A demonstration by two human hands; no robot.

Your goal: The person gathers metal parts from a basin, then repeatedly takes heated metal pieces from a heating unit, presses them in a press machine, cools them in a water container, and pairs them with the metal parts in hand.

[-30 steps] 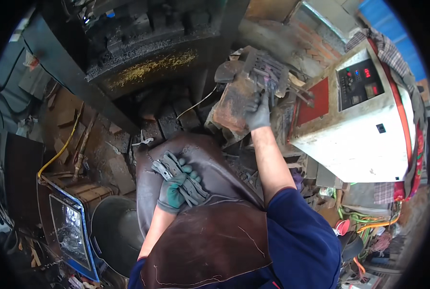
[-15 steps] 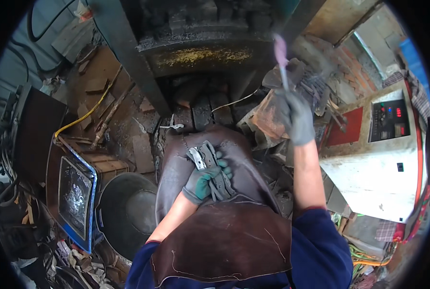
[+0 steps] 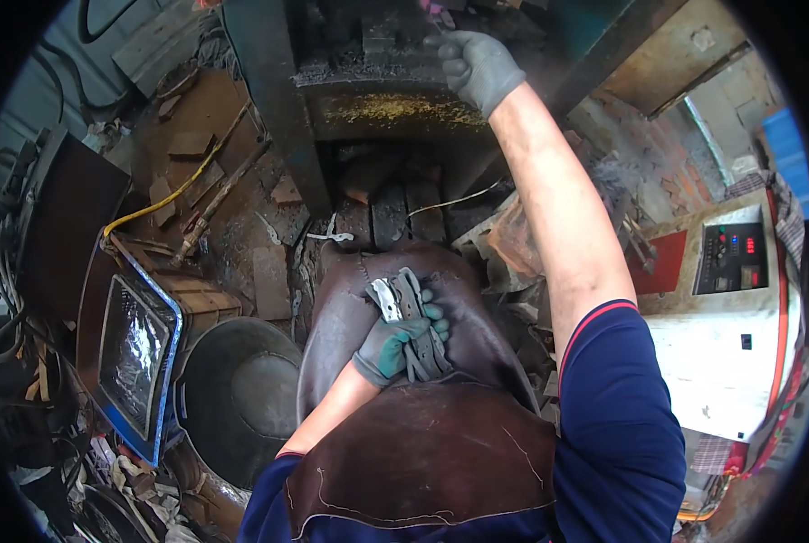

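Your left hand [image 3: 391,348], just below centre toward 6 o'clock, clasps a stack of flat grey metal pieces [image 3: 410,297] over the brown leather apron [image 3: 422,443]; expect them to be stiff, moderately heavy and prone to slide on one another, so grasp across the middle. Your right hand [image 3: 482,72], between 12 and 1 o'clock, has curled fingers, but whether this grip holds the pink piece [image 3: 438,13] just beyond cannot be told; treat that piece as probably hot and rigid. The view's upper edge cuts off the pink piece, and your left hand partly hides the stack's middle.
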